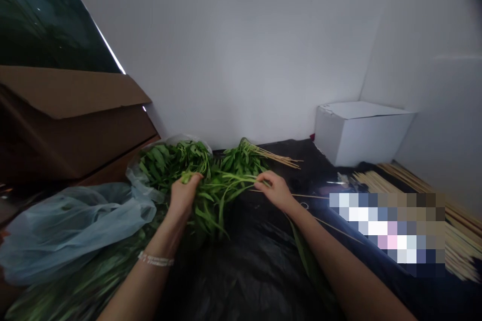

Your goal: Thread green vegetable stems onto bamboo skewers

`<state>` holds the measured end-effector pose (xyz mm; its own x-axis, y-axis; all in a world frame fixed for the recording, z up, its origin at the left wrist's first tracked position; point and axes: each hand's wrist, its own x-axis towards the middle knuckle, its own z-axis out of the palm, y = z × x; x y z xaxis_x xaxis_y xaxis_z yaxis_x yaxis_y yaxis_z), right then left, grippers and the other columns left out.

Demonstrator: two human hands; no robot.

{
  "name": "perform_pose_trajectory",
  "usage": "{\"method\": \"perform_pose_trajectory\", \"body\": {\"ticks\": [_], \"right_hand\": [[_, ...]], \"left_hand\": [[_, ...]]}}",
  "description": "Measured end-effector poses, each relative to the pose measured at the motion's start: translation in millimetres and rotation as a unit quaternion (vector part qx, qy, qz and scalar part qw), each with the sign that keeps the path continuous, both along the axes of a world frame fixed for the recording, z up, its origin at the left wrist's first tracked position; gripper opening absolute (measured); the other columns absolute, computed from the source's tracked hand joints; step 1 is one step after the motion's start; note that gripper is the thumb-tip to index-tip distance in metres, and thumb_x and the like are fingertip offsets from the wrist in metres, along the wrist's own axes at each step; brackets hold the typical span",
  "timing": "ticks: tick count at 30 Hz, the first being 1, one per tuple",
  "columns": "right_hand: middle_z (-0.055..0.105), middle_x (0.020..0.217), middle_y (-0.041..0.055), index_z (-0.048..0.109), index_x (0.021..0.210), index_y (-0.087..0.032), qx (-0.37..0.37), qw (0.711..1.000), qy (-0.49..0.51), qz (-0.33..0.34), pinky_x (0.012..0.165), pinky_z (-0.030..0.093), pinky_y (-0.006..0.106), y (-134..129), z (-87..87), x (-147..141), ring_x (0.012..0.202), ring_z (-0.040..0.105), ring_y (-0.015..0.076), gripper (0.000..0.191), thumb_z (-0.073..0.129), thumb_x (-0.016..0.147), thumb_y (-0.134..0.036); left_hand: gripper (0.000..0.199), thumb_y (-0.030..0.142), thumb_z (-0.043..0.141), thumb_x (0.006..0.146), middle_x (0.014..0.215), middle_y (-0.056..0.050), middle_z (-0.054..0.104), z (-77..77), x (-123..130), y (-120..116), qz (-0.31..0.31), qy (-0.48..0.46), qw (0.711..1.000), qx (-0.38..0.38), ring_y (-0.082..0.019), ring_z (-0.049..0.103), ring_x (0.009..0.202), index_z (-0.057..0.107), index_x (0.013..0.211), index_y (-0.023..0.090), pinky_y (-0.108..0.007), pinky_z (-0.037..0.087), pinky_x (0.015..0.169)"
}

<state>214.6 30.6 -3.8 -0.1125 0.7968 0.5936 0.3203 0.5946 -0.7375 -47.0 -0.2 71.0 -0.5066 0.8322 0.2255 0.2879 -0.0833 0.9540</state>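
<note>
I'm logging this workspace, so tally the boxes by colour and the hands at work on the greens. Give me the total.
Brown boxes: 1, the cardboard box at left
White boxes: 1, the white box at right
Hands: 2, the left hand and right hand, both gripping greens
Total: 4

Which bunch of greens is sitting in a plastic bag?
The back-left bunch, edged by clear plastic; the stick-trailing bunch to its right and the held bunch lie outside it.

Room over sheet (pixel 248 266) — greens (pixel 209 203) left, wall (pixel 233 50) ahead
</note>
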Motion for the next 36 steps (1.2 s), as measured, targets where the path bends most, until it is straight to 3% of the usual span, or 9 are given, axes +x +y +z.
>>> {"method": "perform_pose_trajectory", "body": {"ticks": [3,9,13,15,18,21,26,32,36], "right_hand": [[0.066,0.086,0.0034,0.067,0.079,-0.02,-0.012,0.999,0.028,-0.039,0.073,0.044,0.03,10.8,-5.1,12.9,0.079,0.059,0.0176,0.012,0.064,0.079,-0.032],[0.066,0.1,0.007,0.068,0.08,-0.022,-0.02,0.997,0.059,-0.053,0.079,0.047,0.035,18.1,-10.6,17.3,0.095,0.06,0.0221,0.014,0.066,0.076,-0.035],[0.065,0.107,0.0079,0.069,0.08,-0.023,-0.017,0.996,0.058,-0.059,0.083,0.047,0.038,16.4,-10.3,14.2,0.101,0.059,0.0238,0.011,0.068,0.075,-0.033],[0.065,0.107,0.0079,0.069,0.08,-0.023,-0.005,0.997,0.046,-0.067,0.087,0.046,0.04,13.8,-8.4,12.4,0.1,0.059,0.0239,0.009,0.069,0.075,-0.031],[0.065,0.105,0.0085,0.069,0.079,-0.022,0.028,0.996,0.01,-0.08,0.092,0.043,0.041,6.8,-3.1,7.8,0.099,0.058,0.024,0.005,0.069,0.076,-0.027],[0.066,0.102,0.0082,0.069,0.08,-0.022,0.06,0.995,-0.025,-0.08,0.093,0.041,0.042,-1.0,1.5,0.8,0.1,0.057,0.0241,0.003,0.069,0.078,-0.025],[0.065,0.101,0.0076,0.07,0.082,-0.023,0.101,0.991,-0.056,-0.069,0.094,0.042,0.042,-10.4,2.8,-10.9,0.103,0.055,0.0244,0.002,0.068,0.08,-0.024],[0.064,0.104,0.0073,0.07,0.085,-0.023,0.126,0.986,-0.096,-0.054,0.093,0.043,0.041,-23.8,7.4,-17.3,0.105,0.052,0.0243,0.005,0.066,0.083,-0.022],[0.063,0.106,0.0079,0.071,0.086,-0.022,0.142,0.981,-0.12,-0.057,0.092,0.044,0.042,-26.5,8.1,-18.5,0.106,0.051,0.0254,0.007,0.064,0.085,-0.021]], "left_hand": [[0.035,0.039,0.067,0.06,0.064,0.003,0.061,15.4,-21.6,-3.4,0.05,-0.057,0.997,0.001,-0.014,0.055,0.056,0.066,0.085,0.015,-0.025,0.045,0.053],[0.032,0.041,0.063,0.07,0.095,-0.005,0.072,43.8,-57.7,-21.8,-0.038,-0.063,0.997,0.029,-0.021,0.066,0.086,0.068,0.09,0.016,-0.027,0.054,0.067],[0.025,0.035,0.063,0.073,0.099,-0.006,0.073,56.0,-61.5,-31.6,-0.042,-0.084,0.993,0.073,-0.024,0.066,0.096,0.065,0.089,0.017,-0.032,0.055,0.075],[0.026,0.037,0.066,0.073,0.093,-0.005,0.073,57.1,-55.8,-35.0,-0.061,-0.055,0.995,0.056,-0.024,0.067,0.087,0.062,0.089,0.018,-0.032,0.056,0.071],[0.026,0.042,0.063,0.075,0.074,-0.001,0.067,51.8,-38.4,-38.3,-0.108,0.106,0.988,0.029,-0.018,0.063,0.068,0.061,0.084,0.018,-0.026,0.05,0.061],[0.025,0.043,0.06,0.077,0.068,0.001,0.063,42.0,-14.6,-39.9,-0.148,0.266,0.952,0.032,-0.014,0.058,0.063,0.061,0.08,0.018,-0.023,0.045,0.059],[0.021,0.034,0.058,0.082,0.089,-0.003,0.072,24.3,19.1,-36.1,-0.214,0.438,0.872,0.051,-0.018,0.065,0.082,0.069,0.092,0.019,-0.026,0.047,0.077],[0.024,0.023,0.053,0.087,0.096,-0.006,0.07,1.4,29.4,-22.7,-0.181,0.6,0.778,0.036,-0.02,0.066,0.086,0.072,0.102,0.023,-0.026,0.046,0.072],[0.023,0.023,0.055,0.087,0.099,-0.004,0.067,-6.9,28.2,-21.5,-0.176,0.646,0.743,-0.005,-0.019,0.066,0.088,0.071,0.103,0.027,-0.024,0.045,0.068]]}}
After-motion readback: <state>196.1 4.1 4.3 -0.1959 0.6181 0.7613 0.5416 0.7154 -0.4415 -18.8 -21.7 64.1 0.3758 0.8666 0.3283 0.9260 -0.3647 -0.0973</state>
